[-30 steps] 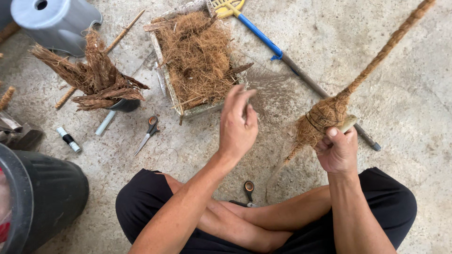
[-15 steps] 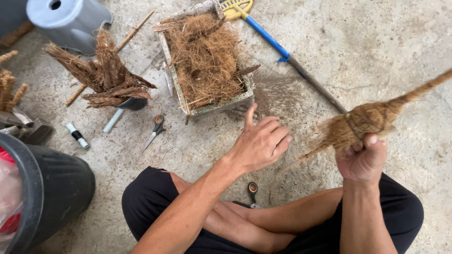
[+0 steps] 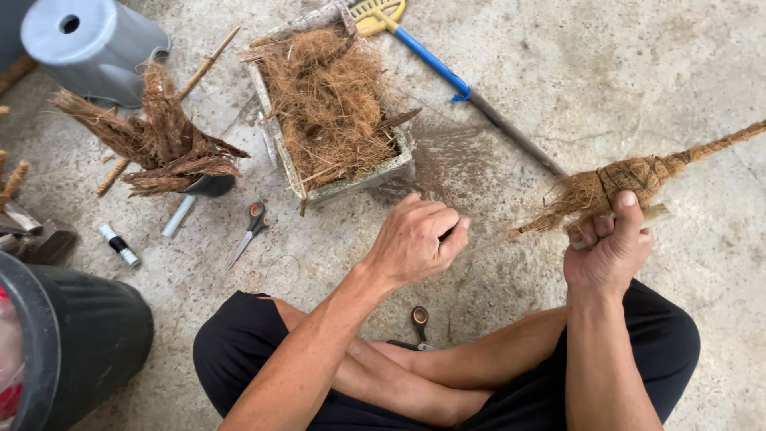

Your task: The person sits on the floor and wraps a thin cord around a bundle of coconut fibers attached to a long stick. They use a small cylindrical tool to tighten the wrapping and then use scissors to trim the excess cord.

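One fibre-wrapped stick (image 3: 638, 179), rough and brown, bound with thin crossing thread, is in the air above the concrete floor (image 3: 638, 72), to the right of the fibre tray. The right hand (image 3: 610, 247) closes around its frayed lower end, thumb up against the bundle. The left hand (image 3: 415, 239) is beside it, well apart, with fingers curled together; they seem to pinch a thin strand, but I cannot tell it surely.

One rectangular tray (image 3: 351, 187) holds a loose heap of dry coconut fibre (image 3: 331, 104). Left of the tray lies one dark clump of stiff husk pieces (image 3: 159, 148), and one grey plastic stool (image 3: 88, 44) is beyond it. Below the tray lie one pair of scissors (image 3: 249, 231) with orange and grey handles. Behind the tray rests one long tool with a blue handle (image 3: 435, 60) and a yellow head. One black bin (image 3: 72, 351) stands far left of the tray
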